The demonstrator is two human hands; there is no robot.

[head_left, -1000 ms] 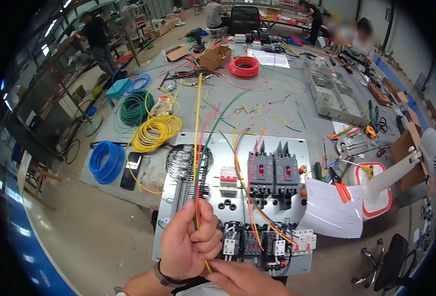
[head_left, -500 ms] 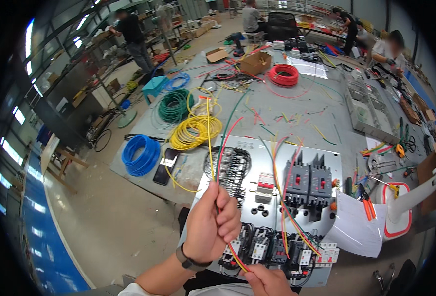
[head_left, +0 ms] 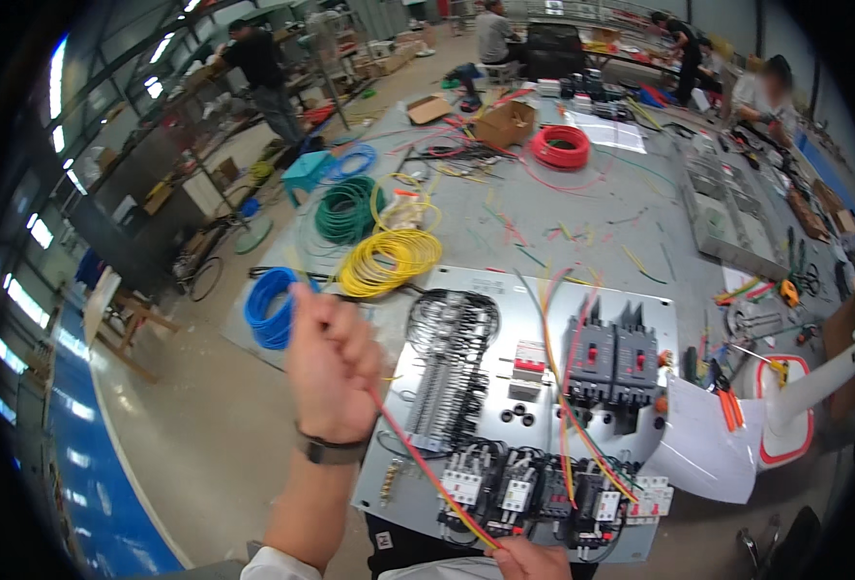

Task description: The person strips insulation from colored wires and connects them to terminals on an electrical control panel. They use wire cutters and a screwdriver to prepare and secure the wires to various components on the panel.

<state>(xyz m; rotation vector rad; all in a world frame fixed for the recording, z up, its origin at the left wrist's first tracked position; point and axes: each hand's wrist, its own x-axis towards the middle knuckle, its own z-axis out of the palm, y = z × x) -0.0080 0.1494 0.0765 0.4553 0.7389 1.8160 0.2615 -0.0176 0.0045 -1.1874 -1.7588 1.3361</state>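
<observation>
Beyond the held wires (head_left: 464, 517), a grey table (head_left: 631, 198) stands on pale floor (head_left: 191, 416).

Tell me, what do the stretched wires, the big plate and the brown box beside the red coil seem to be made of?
Stretched wires: probably smooth plastic coating, from their even red and yellow colour; any core is hidden. Big plate: likely sheet metal, judging by its silvery, slightly shiny face. Brown box: looks like matte cardboard, with flat, dull sides.

Wears a dark band (head_left: 331, 450) at the base of the left hand (head_left: 333, 362), a white sleeve (head_left: 278, 565), and black cloth (head_left: 410, 548) bearing a small pale mark (head_left: 383, 540).
</observation>
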